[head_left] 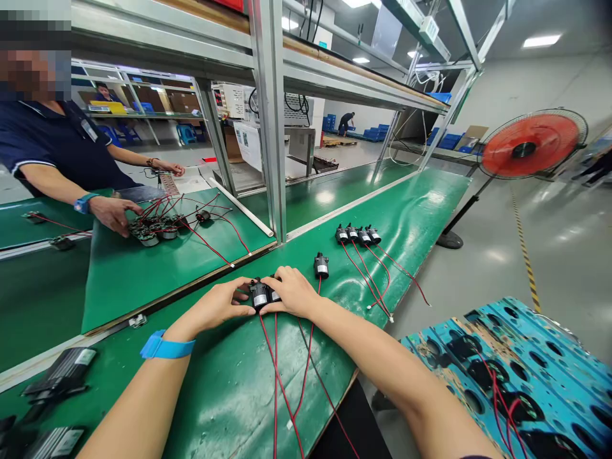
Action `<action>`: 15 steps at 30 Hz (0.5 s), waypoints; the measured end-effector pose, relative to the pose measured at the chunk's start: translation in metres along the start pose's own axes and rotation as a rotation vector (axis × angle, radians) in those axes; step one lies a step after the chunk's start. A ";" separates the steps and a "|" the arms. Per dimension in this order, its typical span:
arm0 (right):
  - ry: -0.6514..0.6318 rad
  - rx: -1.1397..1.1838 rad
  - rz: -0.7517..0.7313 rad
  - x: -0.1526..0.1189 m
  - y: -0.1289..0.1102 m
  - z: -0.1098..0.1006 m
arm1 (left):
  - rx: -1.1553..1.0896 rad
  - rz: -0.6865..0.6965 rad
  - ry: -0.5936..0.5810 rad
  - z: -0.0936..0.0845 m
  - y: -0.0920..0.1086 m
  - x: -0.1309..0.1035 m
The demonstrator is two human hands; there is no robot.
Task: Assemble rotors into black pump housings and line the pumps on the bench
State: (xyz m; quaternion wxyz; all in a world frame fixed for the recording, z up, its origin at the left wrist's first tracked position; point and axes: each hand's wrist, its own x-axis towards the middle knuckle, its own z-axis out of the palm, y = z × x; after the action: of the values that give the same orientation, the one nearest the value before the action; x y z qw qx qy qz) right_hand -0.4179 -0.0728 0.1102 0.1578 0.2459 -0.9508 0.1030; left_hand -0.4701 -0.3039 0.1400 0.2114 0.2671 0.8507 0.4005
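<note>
In the head view, two small black pumps (259, 296) with white labels stand side by side on the green work surface (224, 382). My left hand (216, 307) holds the left one from its side, thumb and fingers curled against it. My right hand (292, 292) reaches over the other pump (275, 296) and covers most of it, fingers closed around it. Long red wires (276, 376) trail from the pair toward me. Just right of my right hand, apart from it, stands a single black pump (322, 266). A blue band circles my left wrist.
Several more pumps (352, 234) stand in a row farther right. Larger black units (62, 376) lie at lower left. A blue tray with holes (530, 357) is at right. A metal post (268, 127) rises ahead. Across, a co-worker's hand (115, 213) touches wired motors (165, 228).
</note>
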 end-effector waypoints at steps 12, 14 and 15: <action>0.380 0.130 0.312 0.008 -0.031 -0.093 | -0.862 0.004 -0.061 0.089 0.096 -0.022; 0.458 0.143 0.341 0.001 -0.028 -0.122 | -0.967 -0.063 -0.150 0.105 0.114 -0.039; 0.484 0.157 0.356 -0.005 -0.024 -0.137 | -0.943 -0.099 -0.152 0.110 0.116 -0.047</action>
State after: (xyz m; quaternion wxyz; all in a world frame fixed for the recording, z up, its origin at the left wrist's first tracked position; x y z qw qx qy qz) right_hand -0.3680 -0.0534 0.2385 0.3397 0.0550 -0.9029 0.2575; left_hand -0.3378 -0.2079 0.1740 0.3899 0.1297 0.5702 0.7114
